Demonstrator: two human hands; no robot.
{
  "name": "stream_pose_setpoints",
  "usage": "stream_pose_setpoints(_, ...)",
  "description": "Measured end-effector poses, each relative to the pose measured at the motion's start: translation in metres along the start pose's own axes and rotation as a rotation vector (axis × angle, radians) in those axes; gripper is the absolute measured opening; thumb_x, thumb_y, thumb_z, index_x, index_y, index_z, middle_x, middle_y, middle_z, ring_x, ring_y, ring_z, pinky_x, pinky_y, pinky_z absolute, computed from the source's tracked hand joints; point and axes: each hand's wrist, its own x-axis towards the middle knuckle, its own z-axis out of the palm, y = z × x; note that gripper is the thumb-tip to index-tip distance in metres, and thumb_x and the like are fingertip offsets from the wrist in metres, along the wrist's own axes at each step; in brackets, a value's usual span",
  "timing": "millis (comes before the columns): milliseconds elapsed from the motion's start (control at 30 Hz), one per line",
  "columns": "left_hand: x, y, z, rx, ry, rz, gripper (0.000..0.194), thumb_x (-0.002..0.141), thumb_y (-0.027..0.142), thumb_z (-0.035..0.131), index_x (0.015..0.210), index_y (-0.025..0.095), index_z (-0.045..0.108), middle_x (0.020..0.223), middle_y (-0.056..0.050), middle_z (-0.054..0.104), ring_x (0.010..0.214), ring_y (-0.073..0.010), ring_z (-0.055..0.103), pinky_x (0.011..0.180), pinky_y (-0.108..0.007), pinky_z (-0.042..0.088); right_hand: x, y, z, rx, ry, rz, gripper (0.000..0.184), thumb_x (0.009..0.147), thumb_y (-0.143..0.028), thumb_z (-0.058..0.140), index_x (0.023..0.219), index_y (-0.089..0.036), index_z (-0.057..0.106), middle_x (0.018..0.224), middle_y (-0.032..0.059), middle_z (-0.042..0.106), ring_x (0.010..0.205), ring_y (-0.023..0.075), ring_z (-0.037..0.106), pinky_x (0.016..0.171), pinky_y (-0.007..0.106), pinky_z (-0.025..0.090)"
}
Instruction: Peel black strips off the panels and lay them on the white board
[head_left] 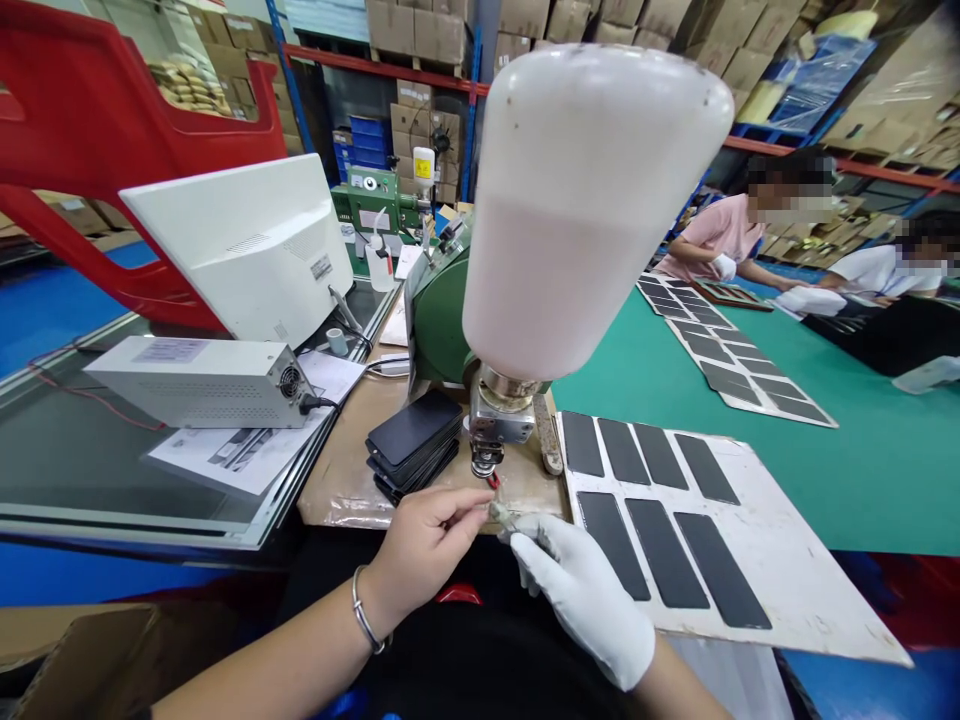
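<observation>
My bare left hand (435, 545), a metal bangle on its wrist, pinches a small, crumpled pale thing (501, 515) whose kind I cannot make out. White-gloved, my right hand (566, 580) has its fingers closed at the other side of that thing. Just above the fingertips is the metal roller head (491, 455) of a green machine (442, 325), under a big translucent bottle (577, 220) of pinkish liquid. Left of the head sits a stack of dark rectangular panels (416, 430). A white board (817, 580) on the right carries several similar panels in two rows.
A grey power box (202, 380) and a white monitor (240, 250) stand left, near a red plastic chair (135, 90). Across the green table (622, 370), two people (720, 235) work beside another panel-covered board (735, 365). Behind is a second green machine (375, 200).
</observation>
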Motion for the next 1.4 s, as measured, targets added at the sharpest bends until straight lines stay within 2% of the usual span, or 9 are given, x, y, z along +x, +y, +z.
stream_pose_setpoints(233, 0.000, -0.009, -0.007, 0.170, -0.042, 0.275, 0.017, 0.081, 0.016, 0.060, 0.095, 0.019, 0.068, 0.072, -0.001, 0.070, 0.065, -0.0120, 0.062, 0.065, -0.024, 0.047, 0.000, 0.011, -0.015, 0.069, -0.171, 0.008, 0.036, 0.093, -0.046, 0.037, 0.076, -0.017, 0.052, 0.062, -0.0036, 0.049, 0.056, 0.0093, 0.044, 0.056, 0.022, 0.035)
stream_pose_setpoints(333, 0.001, -0.012, -0.009, 0.204, -0.063, 0.303, 0.016, 0.080, 0.018, 0.062, 0.096, 0.019, 0.067, 0.072, 0.000, 0.070, 0.066, -0.0123, 0.062, 0.066, -0.025, 0.047, -0.002, 0.013, -0.022, 0.082, -0.212, 0.035, 0.037, 0.092, -0.048, 0.038, 0.077, -0.017, 0.052, 0.059, -0.0043, 0.046, 0.054, 0.0089, 0.040, 0.053, 0.021, 0.033)
stream_pose_setpoints(533, 0.002, -0.014, -0.009, 0.218, -0.095, 0.193, 0.016, 0.082, 0.020, 0.059, 0.096, 0.019, 0.067, 0.070, 0.000, 0.068, 0.065, -0.0116, 0.062, 0.066, -0.023, 0.047, 0.006, 0.018, -0.033, -0.014, -0.199, 0.072, 0.037, 0.092, -0.048, 0.038, 0.085, -0.017, 0.056, 0.056, -0.0040, 0.047, 0.052, 0.0098, 0.044, 0.052, 0.021, 0.035)
stream_pose_setpoints(633, 0.000, -0.016, -0.009, 0.229, -0.149, 0.104, 0.017, 0.084, 0.021, 0.055, 0.096, 0.020, 0.067, 0.069, 0.001, 0.065, 0.063, -0.0113, 0.061, 0.063, -0.023, 0.046, 0.029, 0.034, -0.033, -0.234, -0.105, 0.058, 0.027, 0.090, -0.038, 0.042, 0.098, -0.018, 0.058, 0.065, -0.0017, 0.057, 0.059, 0.0120, 0.052, 0.058, 0.022, 0.040)
stream_pose_setpoints(833, -0.010, -0.030, -0.023, 0.266, -0.304, -0.001, 0.021, 0.085, 0.022, 0.050, 0.098, 0.022, 0.066, 0.070, 0.001, 0.062, 0.064, -0.0122, 0.059, 0.062, -0.023, 0.046, 0.092, 0.080, -0.022, -0.524, 0.117, 0.096, 0.015, 0.083, -0.025, 0.050, 0.085, -0.015, 0.061, 0.075, 0.0051, 0.064, 0.068, 0.0157, 0.056, 0.065, 0.025, 0.039)
stream_pose_setpoints(1000, 0.000, -0.041, -0.045, 0.331, -0.148, -0.038, 0.021, 0.086, 0.026, 0.048, 0.098, 0.022, 0.064, 0.074, 0.000, 0.062, 0.068, -0.0137, 0.059, 0.064, -0.025, 0.047, 0.135, 0.089, -0.008, -0.614, 0.134, 0.125, 0.020, 0.081, -0.032, 0.054, 0.084, -0.016, 0.066, 0.080, 0.0083, 0.067, 0.073, 0.0179, 0.060, 0.066, 0.024, 0.039)
stream_pose_setpoints(1100, 0.020, -0.049, -0.058, 0.470, -0.001, -0.005, 0.020, 0.085, 0.028, 0.048, 0.094, 0.021, 0.064, 0.087, -0.004, 0.064, 0.086, -0.0184, 0.060, 0.080, -0.031, 0.046, 0.150, 0.083, 0.001, -0.646, 0.143, 0.107, 0.021, 0.080, -0.030, 0.055, 0.092, -0.018, 0.067, 0.090, 0.0091, 0.068, 0.084, 0.0202, 0.061, 0.074, 0.026, 0.039)
stream_pose_setpoints(1267, 0.055, -0.068, -0.067, 0.750, -0.059, -0.218, 0.031, 0.075, 0.041, 0.057, 0.096, 0.019, 0.064, 0.114, -0.011, 0.059, 0.111, -0.0285, 0.051, 0.094, -0.040, 0.038, 0.143, 0.072, 0.005, -0.636, 0.209, 0.058, 0.023, 0.080, -0.026, 0.054, 0.096, -0.016, 0.067, 0.099, 0.0130, 0.065, 0.092, 0.0242, 0.060, 0.082, 0.032, 0.039)
stream_pose_setpoints(1400, 0.070, -0.079, -0.067, 0.748, -0.126, -0.278, 0.041, 0.067, 0.052, 0.062, 0.091, 0.018, 0.062, 0.097, -0.011, 0.064, 0.095, -0.0291, 0.058, 0.080, -0.037, 0.043, 0.105, 0.072, 0.002, -0.552, 0.227, 0.006, 0.022, 0.083, -0.027, 0.051, 0.095, -0.017, 0.067, 0.098, 0.0090, 0.065, 0.096, 0.0209, 0.058, 0.088, 0.030, 0.039)
